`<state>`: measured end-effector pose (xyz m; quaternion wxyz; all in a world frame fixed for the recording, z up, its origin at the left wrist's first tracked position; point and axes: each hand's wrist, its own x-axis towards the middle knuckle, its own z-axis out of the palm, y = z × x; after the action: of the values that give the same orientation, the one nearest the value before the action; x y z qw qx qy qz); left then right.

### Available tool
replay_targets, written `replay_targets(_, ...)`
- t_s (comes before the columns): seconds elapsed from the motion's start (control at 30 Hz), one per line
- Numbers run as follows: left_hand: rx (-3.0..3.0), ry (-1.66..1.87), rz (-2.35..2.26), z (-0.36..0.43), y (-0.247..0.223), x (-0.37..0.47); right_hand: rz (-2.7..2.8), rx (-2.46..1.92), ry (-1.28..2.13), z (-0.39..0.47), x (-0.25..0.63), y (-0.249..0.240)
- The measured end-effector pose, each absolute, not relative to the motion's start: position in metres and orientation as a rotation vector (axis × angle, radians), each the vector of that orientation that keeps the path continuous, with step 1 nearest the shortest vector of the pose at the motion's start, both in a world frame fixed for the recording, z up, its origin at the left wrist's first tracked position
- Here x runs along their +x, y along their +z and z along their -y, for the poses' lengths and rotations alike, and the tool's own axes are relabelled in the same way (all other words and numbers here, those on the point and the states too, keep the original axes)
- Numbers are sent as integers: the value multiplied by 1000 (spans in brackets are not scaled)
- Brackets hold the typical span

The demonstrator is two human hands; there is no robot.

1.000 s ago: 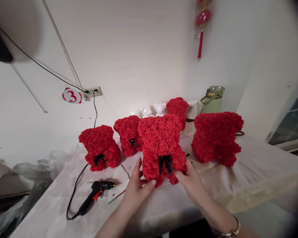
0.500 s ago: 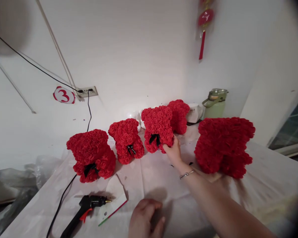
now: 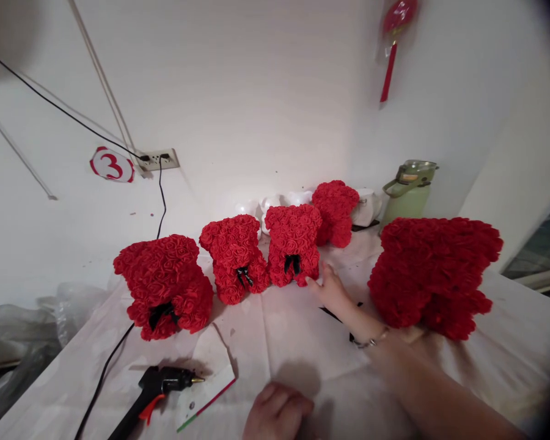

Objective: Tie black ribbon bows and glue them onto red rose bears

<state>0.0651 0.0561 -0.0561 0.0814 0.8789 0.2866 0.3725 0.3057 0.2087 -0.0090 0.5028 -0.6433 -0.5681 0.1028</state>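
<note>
My right hand (image 3: pixel 330 288), with a bracelet at the wrist, is just off the lower right side of a red rose bear (image 3: pixel 293 235) with a black bow. Its thumb and fingers are apart and hold nothing. My left hand (image 3: pixel 278 410) rests at the front of the table, fingers curled in and nothing visible in them. Left of that bear stand a second rose bear (image 3: pixel 235 247) and a larger one (image 3: pixel 162 275), both with black bows. Another rose bear (image 3: pixel 335 208) stands behind. On the right is a large rose bear (image 3: pixel 433 272) without a visible bow.
A black glue gun (image 3: pixel 165 380) with a red trigger lies at front left, its tip over a piece of white card (image 3: pixel 211 382). Its cord runs off left. A black ribbon (image 3: pixel 332 315) lies under my right forearm. White forms (image 3: pixel 271 214) and a green jug (image 3: pixel 409 192) stand behind.
My right hand has let go of the bow-tied bear and drawn back slightly; that bear now stands upright, facing forward. My left hand's fingers have curled in more. The view has shifted slightly.
</note>
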Motion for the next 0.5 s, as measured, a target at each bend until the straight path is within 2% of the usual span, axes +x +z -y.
replay_targets(0.13, 2715, 1066, -777, -56, -40, 63, 1485, -1619, 312, -155, 326, -14)
replay_targets(0.3, 2660, 953, -924, -41, -14, 68, 1456, -1607, 413, -105, 337, -19)
replay_targets(0.5, 2398, 838, -1145, -25, 5, 73, 1223, -1425, 707, -77, 302, 3)
